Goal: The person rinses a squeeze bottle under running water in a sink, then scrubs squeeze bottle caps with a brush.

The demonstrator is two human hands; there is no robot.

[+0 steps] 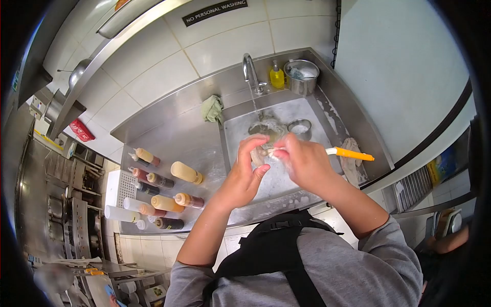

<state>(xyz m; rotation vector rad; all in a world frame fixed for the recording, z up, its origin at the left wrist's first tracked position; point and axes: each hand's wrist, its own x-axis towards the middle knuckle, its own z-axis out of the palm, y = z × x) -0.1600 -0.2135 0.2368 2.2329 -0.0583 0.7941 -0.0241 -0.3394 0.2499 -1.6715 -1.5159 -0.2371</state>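
My left hand (246, 176) is raised over the sink (245, 189), its fingers curled around a small, pale, see-through round piece (259, 155). Its exact kind is hard to make out. In my right hand (306, 162) is a cleaning brush with an orange handle (354, 154) and a white shaft, pointing out to the right. The brush's head end meets the pale piece between my hands, partly hidden and blurred. Behind them, water runs from the tap (249, 69) into the sudsy sink, where a round metal cup (299, 128) sits.
Several squeeze bottles (186, 173) stand and lie on the steel drainboard (192, 138) to the left. A green cloth (211, 108) lies beside the sink. Yellow soap (276, 77) and a metal pot (302, 84) are at the back; a pale rag (351, 158) hangs right. Another person's arm (450, 241) shows far right.
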